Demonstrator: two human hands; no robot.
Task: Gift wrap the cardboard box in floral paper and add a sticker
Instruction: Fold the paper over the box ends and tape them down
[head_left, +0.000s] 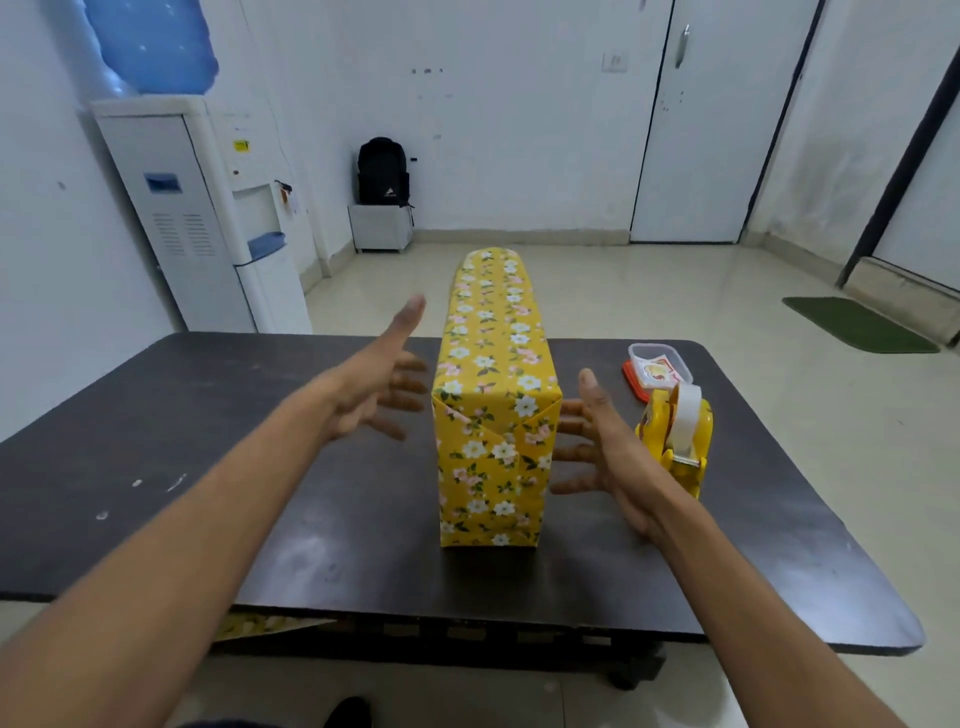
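The box (493, 415) stands on the middle of the table (208, 467), fully covered in yellow floral paper. It is long and narrow, with its short end toward the person and its length running away toward the far edge. On the near end the paper is folded into overlapping triangular flaps that lie flat.

The left hand (379, 384) is just left of the box, level with its upper near corner. The fingers are spread and straight and the thumb points up, so the hand grips nothing. The fingertips are blurred and come very close to the left face; I cannot tell whether they touch it.

The right hand (608, 452) mirrors it on the other side, a little lower and nearer the person. It is also open and holds nothing, with splayed fingers pointing at the right face and ending just beside it or on it.

Just behind the right hand a yellow tape dispenser (675, 441) stands on the table, with a white roll in it. Past the dispenser, near the table's far right corner, lies a clear tub (657, 369) on an orange lid, with something printed inside.

A scrap (249, 623) of the same paper shows under the table's near edge. On the floor beyond are a water cooler (208, 208) at the left, a black backpack (383, 171) on a low white stand, and a green mat (857, 325) at the right.
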